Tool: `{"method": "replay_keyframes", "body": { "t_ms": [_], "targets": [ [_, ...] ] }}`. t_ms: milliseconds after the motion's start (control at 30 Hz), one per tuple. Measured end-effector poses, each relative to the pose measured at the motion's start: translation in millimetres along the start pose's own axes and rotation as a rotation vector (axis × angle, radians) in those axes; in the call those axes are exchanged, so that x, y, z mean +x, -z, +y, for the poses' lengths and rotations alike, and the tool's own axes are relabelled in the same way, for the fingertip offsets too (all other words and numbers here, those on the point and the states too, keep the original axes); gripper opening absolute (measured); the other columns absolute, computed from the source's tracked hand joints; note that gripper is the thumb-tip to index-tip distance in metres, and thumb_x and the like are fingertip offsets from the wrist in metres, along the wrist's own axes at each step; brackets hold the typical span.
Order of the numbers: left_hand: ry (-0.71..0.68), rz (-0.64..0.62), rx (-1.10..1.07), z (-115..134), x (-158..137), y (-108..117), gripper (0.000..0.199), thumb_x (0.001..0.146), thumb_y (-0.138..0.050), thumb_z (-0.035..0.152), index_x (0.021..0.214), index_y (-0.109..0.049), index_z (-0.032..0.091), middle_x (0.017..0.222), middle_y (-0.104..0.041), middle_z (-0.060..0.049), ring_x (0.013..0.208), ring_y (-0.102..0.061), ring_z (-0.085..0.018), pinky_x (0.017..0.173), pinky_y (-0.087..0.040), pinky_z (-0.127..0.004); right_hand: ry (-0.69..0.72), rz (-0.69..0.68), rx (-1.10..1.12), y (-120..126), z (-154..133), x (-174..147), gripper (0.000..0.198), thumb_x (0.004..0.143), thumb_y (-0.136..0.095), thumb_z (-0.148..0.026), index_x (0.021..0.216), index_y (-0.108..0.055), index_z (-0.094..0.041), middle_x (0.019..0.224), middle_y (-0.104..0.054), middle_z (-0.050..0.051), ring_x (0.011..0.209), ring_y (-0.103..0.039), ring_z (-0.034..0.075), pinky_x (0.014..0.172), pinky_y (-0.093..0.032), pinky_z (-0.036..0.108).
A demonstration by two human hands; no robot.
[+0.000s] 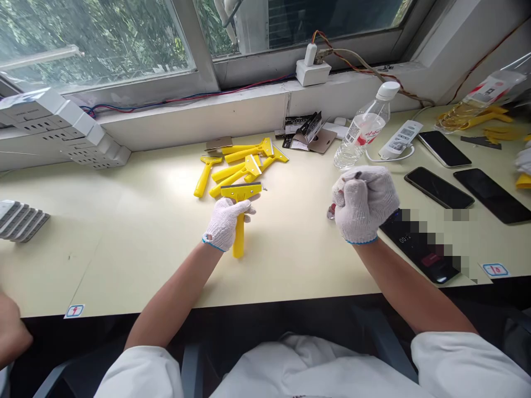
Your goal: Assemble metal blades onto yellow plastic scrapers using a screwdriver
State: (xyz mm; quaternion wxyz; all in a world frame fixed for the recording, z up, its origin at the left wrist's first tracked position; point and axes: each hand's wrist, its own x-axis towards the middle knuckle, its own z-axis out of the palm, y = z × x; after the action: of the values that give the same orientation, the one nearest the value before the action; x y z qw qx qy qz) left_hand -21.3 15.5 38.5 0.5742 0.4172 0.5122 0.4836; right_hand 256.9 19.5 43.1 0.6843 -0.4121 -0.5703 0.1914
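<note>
My left hand (226, 221), in a white knit glove, is closed round a yellow scraper (238, 235), its wide head and dark blade edge pointing away from me. Beyond it lies a loose pile of yellow scrapers (244, 166), some with bright metal blades. A tiny metal piece (265, 189) rests near the held scraper's head. My right hand (363, 204), gloved too, is raised over the table with its fingers curled closed. A small dark tip shows at its top, but what it holds is hidden. Beside this hand is a small reddish, shiny object (331, 211), partly covered.
Several phones (440, 188) lie at the right, near a power strip (400, 140) and a water bottle (363, 130). Black-and-brown card packets (309, 132) lie by the wall. Stacked white socket boxes (66, 130) stand left. Another person's arm (12, 331) shows at the left edge.
</note>
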Motion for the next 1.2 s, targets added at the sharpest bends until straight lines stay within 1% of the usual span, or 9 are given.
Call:
{"method": "replay_keyframes", "body": {
  "t_ms": [133,267,400,600,700,867,967,1033,1200],
  "targets": [
    [-0.076,0.105,-0.040,-3.0,2.9,-0.7,0.049,0.074,-0.088,0.037,0.118,-0.078,0.016,0.130,-0.084,-0.018,0.077,-0.072,-0.015,0.064,-0.053,-0.026,-0.033,-0.003,0.058,-6.0,30.5,-7.5,0.036,0.109,-0.059,-0.059,0.097,-0.052,-0.026,0.070,-0.048,-0.002,0.052,-0.043,0.014,0.051,-0.038,0.030],
    [-0.109,0.126,-0.055,-3.1,5.3,2.5,0.045,0.076,-0.088,0.038,0.115,-0.079,0.018,0.128,-0.084,-0.015,0.075,-0.071,-0.014,0.063,-0.053,-0.025,0.090,-0.281,-0.307,-4.8,66.7,-2.1,0.032,0.108,-0.060,-0.053,0.098,-0.062,-0.022,0.088,-0.069,0.008,0.078,-0.065,0.020,0.078,-0.054,0.036],
    [-0.109,0.141,-0.032,-2.2,6.0,2.9,0.041,0.076,-0.088,0.040,0.109,-0.079,0.018,0.121,-0.085,-0.014,0.074,-0.071,-0.015,0.063,-0.053,-0.027,0.143,-0.549,-0.594,-6.1,88.2,7.5,0.036,0.111,-0.055,-0.047,0.102,-0.074,-0.018,0.104,-0.080,0.015,0.099,-0.075,0.027,0.097,-0.054,0.042],
    [-0.154,0.138,0.028,3.8,-0.3,-1.1,0.035,0.078,-0.083,0.037,0.107,-0.079,0.019,0.123,-0.085,-0.013,0.076,-0.072,-0.017,0.062,-0.054,-0.029,0.246,-0.719,-0.725,-14.4,70.1,-7.5,0.045,0.118,-0.050,-0.041,0.145,-0.077,-0.016,0.133,-0.081,0.015,0.111,-0.081,0.026,0.094,-0.059,0.036],
    [-0.224,0.182,0.154,6.3,-5.5,-1.8,0.019,0.080,-0.078,0.032,0.095,-0.080,0.019,0.100,-0.084,-0.009,0.074,-0.071,-0.019,0.063,-0.055,-0.030,0.248,-0.773,-0.667,-17.2,54.3,-21.3,0.047,0.118,-0.048,-0.034,0.155,-0.071,-0.015,0.141,-0.079,0.015,0.117,-0.082,0.027,0.098,-0.064,0.037],
    [-0.290,0.254,0.395,4.6,-13.0,-3.3,0.015,0.082,-0.076,0.030,0.071,-0.076,0.021,0.072,-0.075,-0.006,0.069,-0.067,-0.020,0.066,-0.057,-0.033,0.168,-0.670,-0.327,-17.6,29.7,-30.5,0.036,0.116,-0.053,-0.039,0.131,-0.077,-0.017,0.122,-0.083,0.015,0.107,-0.082,0.026,0.097,-0.068,0.040],
    [-0.284,0.261,0.318,3.9,-15.6,-6.9,0.017,0.083,-0.075,0.033,0.070,-0.075,0.021,0.071,-0.074,-0.005,0.067,-0.068,-0.020,0.066,-0.058,-0.033,-0.104,-0.395,0.000,-15.3,17.8,-29.2,0.036,0.115,-0.054,-0.055,0.109,-0.069,-0.023,0.081,-0.069,0.005,0.064,-0.065,0.016,0.064,-0.061,0.032],
    [-0.292,0.283,0.255,3.3,-16.0,-9.4,0.018,0.082,-0.075,0.033,0.070,-0.075,0.020,0.071,-0.074,-0.005,0.068,-0.069,-0.020,0.067,-0.058,-0.033,-0.237,-0.240,0.167,-14.8,16.9,-28.7,0.043,0.112,-0.056,-0.066,0.102,-0.061,-0.024,0.070,-0.054,-0.001,0.053,-0.048,0.013,0.051,-0.049,0.029],
    [-0.336,0.308,0.167,-2.3,-14.3,-11.2,0.018,0.083,-0.076,0.031,0.069,-0.076,0.020,0.071,-0.075,-0.005,0.068,-0.070,-0.019,0.067,-0.059,-0.033,-0.254,-0.370,0.194,-19.5,43.2,-30.4,0.044,0.111,-0.058,-0.063,0.098,-0.061,-0.021,0.081,-0.062,0.003,0.064,-0.058,0.013,0.059,-0.049,0.028]
  ]
}}
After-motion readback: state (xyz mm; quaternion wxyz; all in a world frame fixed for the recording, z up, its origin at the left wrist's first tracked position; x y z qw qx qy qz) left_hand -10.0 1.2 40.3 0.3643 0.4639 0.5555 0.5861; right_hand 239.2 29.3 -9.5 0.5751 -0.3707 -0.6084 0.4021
